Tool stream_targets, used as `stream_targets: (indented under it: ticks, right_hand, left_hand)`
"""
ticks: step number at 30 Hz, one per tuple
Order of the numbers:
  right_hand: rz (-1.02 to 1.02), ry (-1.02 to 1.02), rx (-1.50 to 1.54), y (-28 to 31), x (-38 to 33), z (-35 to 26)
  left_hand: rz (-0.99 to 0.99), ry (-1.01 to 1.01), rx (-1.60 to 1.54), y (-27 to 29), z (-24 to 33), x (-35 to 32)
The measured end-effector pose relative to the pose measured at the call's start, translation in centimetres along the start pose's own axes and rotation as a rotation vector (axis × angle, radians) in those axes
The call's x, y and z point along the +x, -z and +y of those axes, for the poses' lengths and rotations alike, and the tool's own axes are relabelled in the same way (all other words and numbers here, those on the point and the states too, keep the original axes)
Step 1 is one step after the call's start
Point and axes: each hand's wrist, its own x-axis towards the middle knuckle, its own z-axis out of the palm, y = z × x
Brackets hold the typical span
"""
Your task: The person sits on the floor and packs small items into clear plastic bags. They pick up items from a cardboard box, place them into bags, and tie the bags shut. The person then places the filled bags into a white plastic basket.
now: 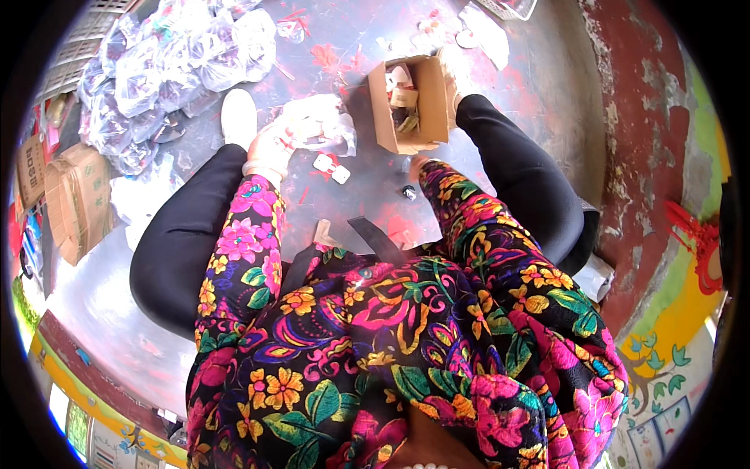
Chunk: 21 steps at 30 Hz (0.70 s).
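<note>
My left hand (269, 151), washed out by glare, is closed at the left edge of a clear plastic bag (332, 129) with pale and red bits in it. Just beside that bag, a small white and red piece (332, 167) lies on the floor. My right hand (419, 165) is low by the near edge of an open cardboard box (380, 105); the sleeve covers most of it, so its fingers are hidden. Inside the box are small white, tan and dark items (402, 98). A small black object (408, 192) rests on the floor near my right hand.
Many filled clear bags (180, 62) are heaped at the far left. Cardboard cartons (78, 199) stand at the left. My legs flank the work spot, with a white shoe (238, 117) near the bag. A worn red wall base (637, 117) runs along the right.
</note>
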Motion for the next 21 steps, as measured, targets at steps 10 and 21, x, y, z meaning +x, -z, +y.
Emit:
stream_targets:
  ticks: [10,21]
  right_hand:
    - [0.245,-0.597,0.553,-9.1,12.5,-6.3]
    - [0.006,0.721,1.802,14.1,-11.4,-10.9]
  left_hand:
    - [0.03,0.025,0.02,-1.7,-0.2,0.1]
    - [-0.081,-0.061,0.096,1.0,1.0,0.1]
